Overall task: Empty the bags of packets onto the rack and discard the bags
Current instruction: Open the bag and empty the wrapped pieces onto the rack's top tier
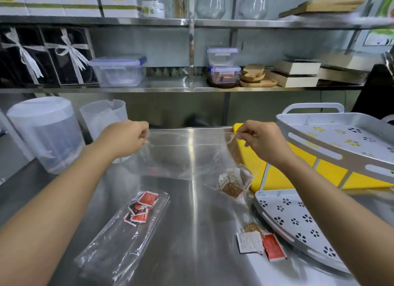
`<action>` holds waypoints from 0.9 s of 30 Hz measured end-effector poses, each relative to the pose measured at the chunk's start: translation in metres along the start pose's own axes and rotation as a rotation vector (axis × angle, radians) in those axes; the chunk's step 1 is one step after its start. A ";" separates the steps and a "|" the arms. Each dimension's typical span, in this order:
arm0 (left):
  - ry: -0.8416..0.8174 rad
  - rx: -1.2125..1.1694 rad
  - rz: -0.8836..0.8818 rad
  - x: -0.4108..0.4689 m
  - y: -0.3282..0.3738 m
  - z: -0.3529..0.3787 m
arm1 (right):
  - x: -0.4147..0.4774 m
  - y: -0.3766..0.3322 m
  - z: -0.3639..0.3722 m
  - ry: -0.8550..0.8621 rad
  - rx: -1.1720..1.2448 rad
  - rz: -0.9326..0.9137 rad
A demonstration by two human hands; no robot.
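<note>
Across the middle of the frame, left hand (125, 139) and right hand (263, 140) each pinch a top corner of a clear bag (183, 157), stretching it so the brown packets (233, 183) slump low, right of centre, beside the rack (298, 221).

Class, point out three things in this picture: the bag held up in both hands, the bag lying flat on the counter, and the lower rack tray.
Held bag (170, 157): head view, middle of its clear film.
Flat bag (110, 249): head view, its empty lower half.
Lower rack tray (298, 219): head view, its perforated floor.
</note>
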State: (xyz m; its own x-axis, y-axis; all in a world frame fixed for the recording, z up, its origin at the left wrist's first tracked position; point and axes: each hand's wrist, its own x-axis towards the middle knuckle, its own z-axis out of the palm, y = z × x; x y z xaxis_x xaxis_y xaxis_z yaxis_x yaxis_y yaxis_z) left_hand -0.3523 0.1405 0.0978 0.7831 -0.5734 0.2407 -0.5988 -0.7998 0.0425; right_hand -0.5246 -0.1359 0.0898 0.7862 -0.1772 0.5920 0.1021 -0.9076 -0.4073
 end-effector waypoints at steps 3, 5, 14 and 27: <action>0.025 0.160 0.081 0.008 0.028 0.000 | 0.007 0.001 -0.006 0.018 -0.001 -0.010; 0.083 0.216 0.156 0.012 0.053 0.000 | 0.009 0.001 -0.007 0.012 -0.011 -0.028; 0.079 -0.160 0.458 0.021 0.179 -0.014 | 0.001 -0.003 -0.015 0.037 0.107 -0.028; 0.244 -0.444 0.588 0.053 0.210 -0.108 | -0.022 0.006 -0.052 0.410 0.609 0.286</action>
State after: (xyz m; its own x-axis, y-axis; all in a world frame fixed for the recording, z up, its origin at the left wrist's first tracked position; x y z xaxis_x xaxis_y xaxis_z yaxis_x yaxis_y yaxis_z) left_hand -0.4551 -0.0385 0.2243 0.2873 -0.7853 0.5484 -0.9561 -0.2006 0.2137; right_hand -0.5729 -0.1578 0.1107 0.5571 -0.6062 0.5676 0.3387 -0.4582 -0.8218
